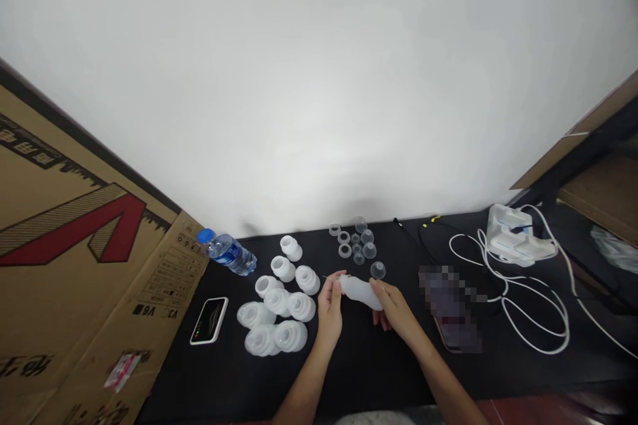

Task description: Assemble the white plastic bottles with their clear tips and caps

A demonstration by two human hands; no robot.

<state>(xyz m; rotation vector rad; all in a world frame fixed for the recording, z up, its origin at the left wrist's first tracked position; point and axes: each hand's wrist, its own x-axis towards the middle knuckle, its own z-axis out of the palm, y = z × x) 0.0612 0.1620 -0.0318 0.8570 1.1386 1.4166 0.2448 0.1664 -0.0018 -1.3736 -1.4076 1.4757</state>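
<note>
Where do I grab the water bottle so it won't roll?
Grab the middle of the water bottle from above. It lies on its side, so its round body is open on top, while the blue cap sits close to the cardboard.

A black table (369, 362) is carrying a water bottle (228, 253), a phone (209, 320), white plastic parts (302, 307), small clear rings (344, 251), and a looped white cable (567, 335).

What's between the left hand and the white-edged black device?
The head view shows a cluster of frosted white cups between the left hand and the white-edged black device.
</note>
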